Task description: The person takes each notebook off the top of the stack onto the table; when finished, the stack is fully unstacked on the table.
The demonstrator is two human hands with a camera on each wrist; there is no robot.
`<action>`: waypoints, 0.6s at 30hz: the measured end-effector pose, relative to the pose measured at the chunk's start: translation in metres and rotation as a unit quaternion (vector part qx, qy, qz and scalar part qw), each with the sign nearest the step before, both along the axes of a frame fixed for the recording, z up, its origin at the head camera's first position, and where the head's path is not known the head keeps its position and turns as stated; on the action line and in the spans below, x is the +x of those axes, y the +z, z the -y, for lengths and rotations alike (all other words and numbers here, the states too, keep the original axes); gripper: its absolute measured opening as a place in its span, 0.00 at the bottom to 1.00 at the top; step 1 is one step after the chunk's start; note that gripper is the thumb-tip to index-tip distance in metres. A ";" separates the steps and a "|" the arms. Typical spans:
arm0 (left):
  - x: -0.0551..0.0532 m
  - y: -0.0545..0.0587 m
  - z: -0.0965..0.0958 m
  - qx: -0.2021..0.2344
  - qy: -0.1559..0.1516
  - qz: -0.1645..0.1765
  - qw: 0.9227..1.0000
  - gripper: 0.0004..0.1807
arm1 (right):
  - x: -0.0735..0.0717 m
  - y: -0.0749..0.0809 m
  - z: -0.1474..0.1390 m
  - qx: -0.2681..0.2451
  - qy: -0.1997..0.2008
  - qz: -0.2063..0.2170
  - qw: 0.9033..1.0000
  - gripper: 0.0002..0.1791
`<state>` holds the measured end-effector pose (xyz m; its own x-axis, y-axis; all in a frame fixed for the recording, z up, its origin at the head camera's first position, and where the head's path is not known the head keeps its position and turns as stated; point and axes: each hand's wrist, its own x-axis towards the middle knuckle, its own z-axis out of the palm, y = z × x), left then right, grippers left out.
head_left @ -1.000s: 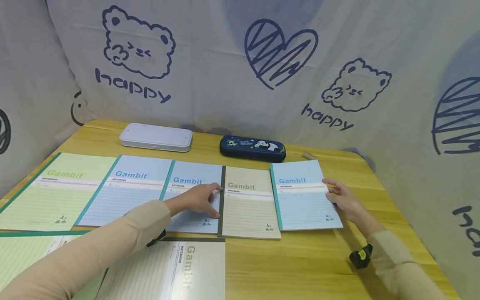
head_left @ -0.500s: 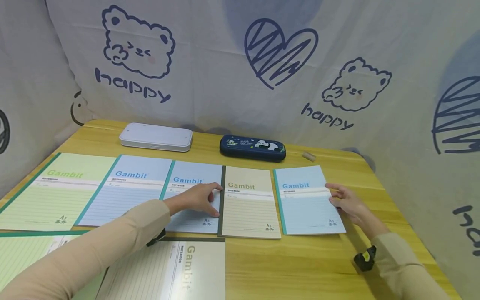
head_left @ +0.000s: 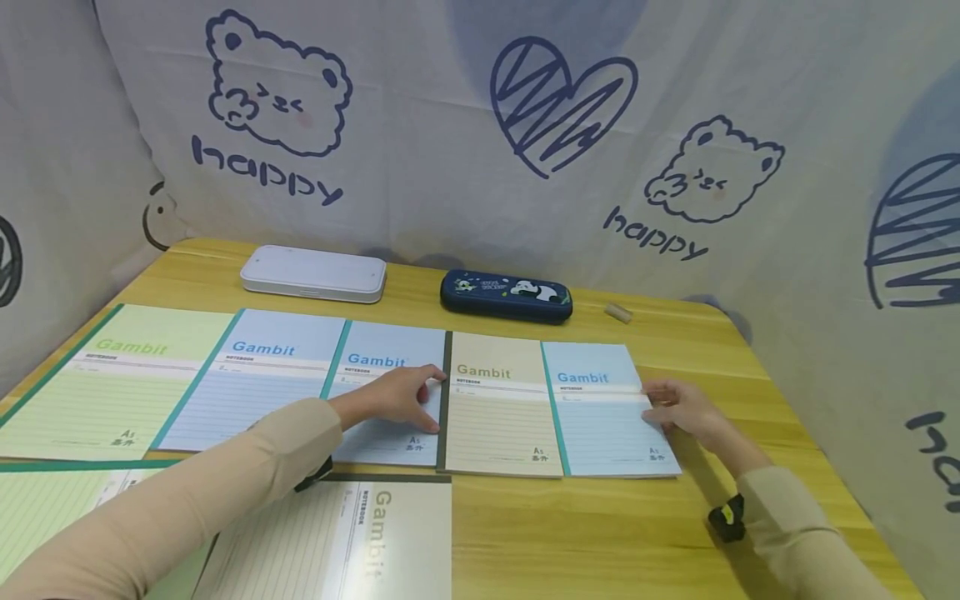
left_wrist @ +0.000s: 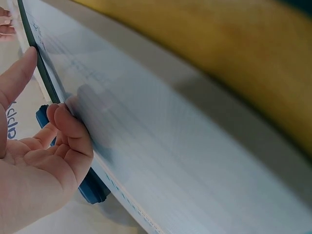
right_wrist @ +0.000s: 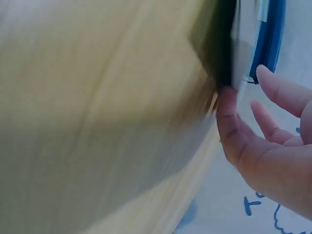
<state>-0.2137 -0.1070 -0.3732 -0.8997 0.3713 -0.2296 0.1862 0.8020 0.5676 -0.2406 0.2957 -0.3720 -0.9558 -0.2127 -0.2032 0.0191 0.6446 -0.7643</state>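
In the head view, my right hand (head_left: 688, 408) pinches the right edge of a light blue notebook (head_left: 600, 437) with a green spine. This notebook lies against the right side of a beige notebook (head_left: 498, 429), its right edge slightly raised. My left hand (head_left: 392, 398) reaches over another blue notebook (head_left: 382, 342); thumb and index finger are spread and touch the beige notebook's dark spine. The left wrist view shows that hand (left_wrist: 44, 165) at the dark spine, some fingers bent. In the right wrist view, a finger of my right hand (right_wrist: 268, 151) meets the notebook's edge.
Further left in the row lie a blue notebook (head_left: 281, 333) and a green notebook (head_left: 161, 333). Two more, one green (head_left: 45, 517) and one beige (head_left: 408, 533), lie sideways in front. Behind stand a white case (head_left: 315, 271), a panda pencil case (head_left: 506, 296) and a small eraser-like block (head_left: 618, 312).
My right hand has brought the light blue notebook down and towards me, then left against the beige notebook, uncovering the small block behind. My left hand has stayed in place.
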 end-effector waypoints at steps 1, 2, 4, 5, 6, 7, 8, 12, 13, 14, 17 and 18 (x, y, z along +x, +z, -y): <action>0.000 0.000 0.000 0.000 -0.001 -0.001 1.000 0.40 | 0.000 0.001 0.001 0.007 0.003 -0.004 1.000 0.26; 0.000 0.000 0.000 -0.001 0.000 0.000 1.000 0.40 | 0.001 0.001 0.001 0.016 0.005 -0.009 1.000 0.26; 0.000 0.000 0.000 -0.002 0.001 0.001 1.000 0.40 | 0.001 0.002 0.003 0.027 0.006 -0.016 0.999 0.25; 0.000 0.000 0.000 -0.002 0.001 0.001 1.000 0.40 | 0.001 0.002 0.004 0.032 0.004 -0.017 0.999 0.25; 0.000 0.001 0.000 -0.002 0.001 0.002 1.000 0.40 | 0.000 0.002 0.005 0.036 0.000 -0.018 0.999 0.25; 0.000 0.001 0.000 -0.002 0.002 0.003 1.000 0.40 | 0.000 0.002 0.006 0.042 -0.004 -0.019 0.999 0.25; 0.001 0.002 0.000 -0.002 0.004 0.004 1.000 0.39 | -0.001 0.002 0.008 0.048 -0.011 -0.020 0.999 0.26; 0.001 0.002 0.000 0.000 0.005 0.007 1.000 0.39 | -0.002 0.004 0.016 0.069 -0.028 -0.030 0.997 0.27; 0.001 0.002 -0.001 0.000 0.005 0.007 1.000 0.39 | -0.002 0.005 0.019 0.073 -0.029 -0.035 0.996 0.27; 0.001 0.002 -0.001 0.000 0.004 0.007 1.000 0.39 | -0.003 0.006 0.021 0.075 -0.032 -0.039 0.996 0.26; 0.001 0.002 -0.001 0.000 0.006 0.009 1.000 0.39 | -0.003 0.007 0.029 0.080 -0.040 -0.048 0.995 0.25; 0.001 0.002 -0.001 0.000 0.007 0.009 1.000 0.39 | -0.004 0.007 0.032 0.080 -0.044 -0.050 0.995 0.25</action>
<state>-0.2128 -0.1062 -0.3715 -0.9004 0.3592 -0.2456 0.1654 0.8046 0.5704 -0.2446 0.2633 -0.3646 -0.9864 -0.0993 -0.1306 0.0101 0.7579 -0.6523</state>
